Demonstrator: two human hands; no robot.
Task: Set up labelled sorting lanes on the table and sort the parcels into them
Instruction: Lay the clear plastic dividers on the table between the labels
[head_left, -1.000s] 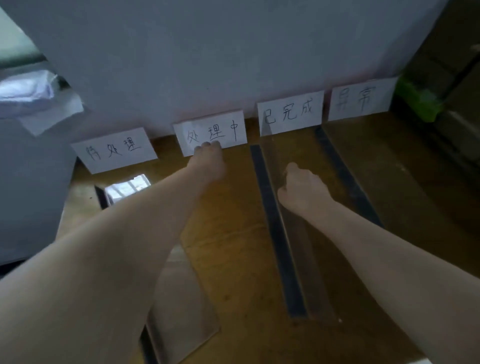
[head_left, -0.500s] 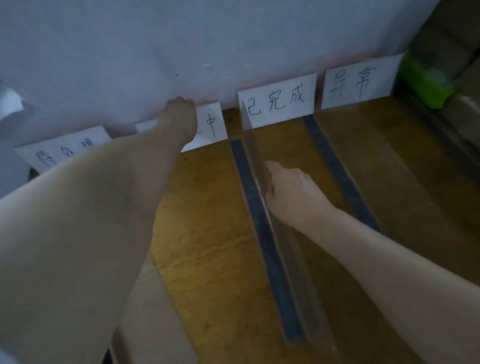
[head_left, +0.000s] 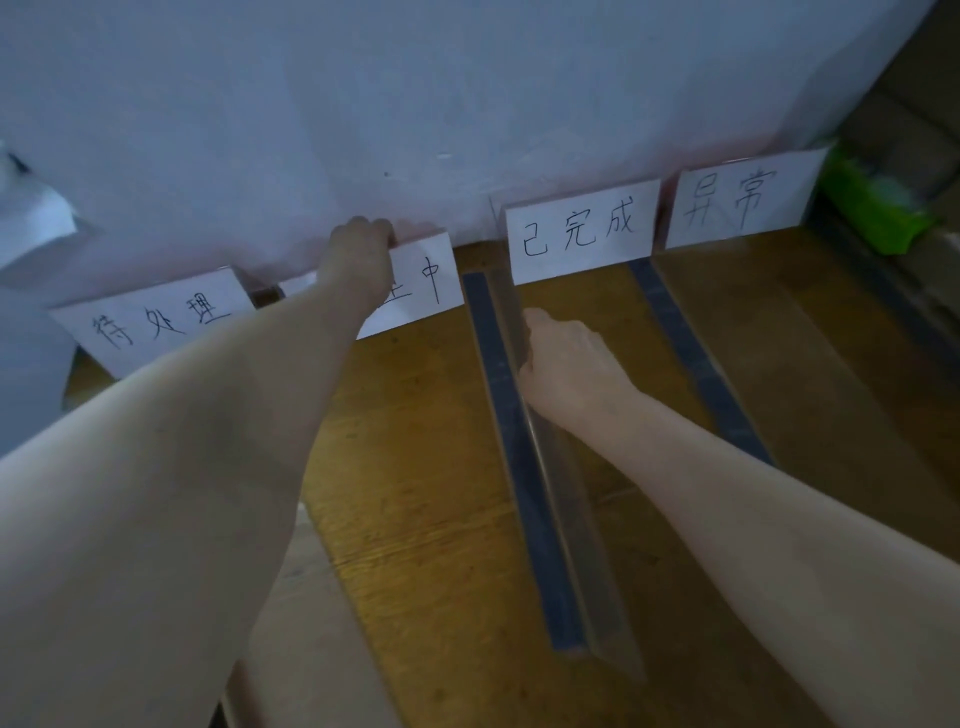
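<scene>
Pale grey-blue wall (head_left: 467, 78) at the back, brown wooden tabletop (head_left: 415, 493) below it, light dim. Far left: loose white paper sheet (head_left: 36, 223) on the wall, purpose unclear. First white paper label (head_left: 156, 317), handwritten 待处理, leans against the wall. Left grip (head_left: 361, 254) is on the second white paper label (head_left: 421, 283): fingers curl over its top edge and hold it to the wall. The arm hides most of the writing, and only 中 reads in full. Just right of it, the first dark tape strip (head_left: 519, 467) runs from the wall toward the viewer, with a clear plastic divider (head_left: 587, 571) standing upright along its right side. Right grip (head_left: 571, 364) is closed on that divider's top edge, near the wall end. Third white paper label (head_left: 579, 231), 已完成, stands against the wall just beyond this grip. Next come the second dark tape strip (head_left: 696, 364) and what looks like a second clear plastic panel (head_left: 753, 312) beside it, then the fourth white paper label (head_left: 737, 200), 异常. Far right: a green object (head_left: 872, 208), blurred, not identified. Judgement: lane set-up is nearly finished, with four labels up and two boundaries taped and fitted. The second label and the first divider are both in hand, so seemingly not yet settled. Any boundary between the first two lanes lies under the left arm, so I cannot tell. No parcels are in view, so sorting appears not yet begun.
</scene>
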